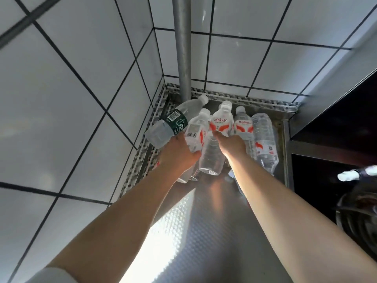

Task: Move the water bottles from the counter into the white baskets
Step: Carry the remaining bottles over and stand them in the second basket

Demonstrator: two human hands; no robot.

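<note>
Several clear water bottles crowd the far corner of the steel counter [191, 231]. My left hand [177, 154] grips two tilted bottles: a green-labelled bottle [173, 123] and a red-and-white-labelled bottle [196, 132]. My right hand [230, 144] reaches among the bottles, its fingers wrapped around a red-labelled bottle [221, 120]; its fingertips are hidden. A plain clear bottle [212, 158] lies between my hands. Another red-labelled bottle [242, 124] and a clear bottle [265, 139] stand to the right. No white basket is in view.
A vertical metal pipe [182, 48] rises at the back of the corner. White tiled walls close the left and back sides. A dark steel shelf unit [330, 123] borders the counter on the right, with a dark opening below it.
</note>
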